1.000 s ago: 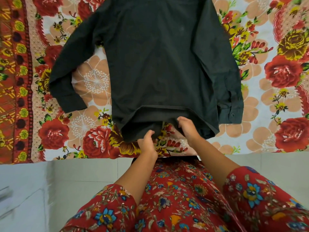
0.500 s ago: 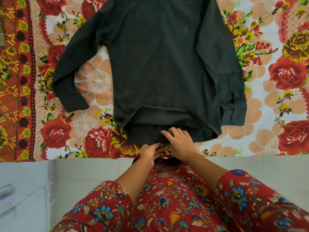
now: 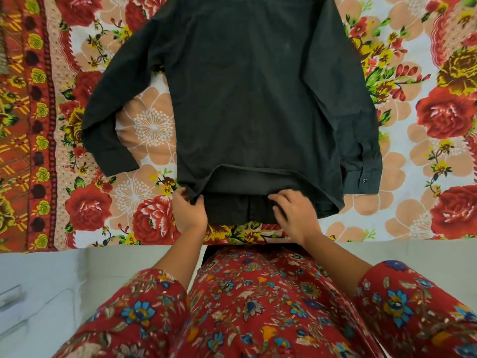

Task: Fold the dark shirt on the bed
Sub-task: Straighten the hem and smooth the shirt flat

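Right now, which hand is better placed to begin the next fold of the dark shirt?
Left, most likely. The left hand pinches the dark shirt at its hem corner, ready to carry that side over. The right hand rests on the cloth mid-hem, short of the other corner, better for pinning.

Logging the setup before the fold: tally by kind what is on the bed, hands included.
Dark shirt: 1
Floral bedsheet: 1
Hands at the hem: 2 (left hand, right hand)
Total: 4
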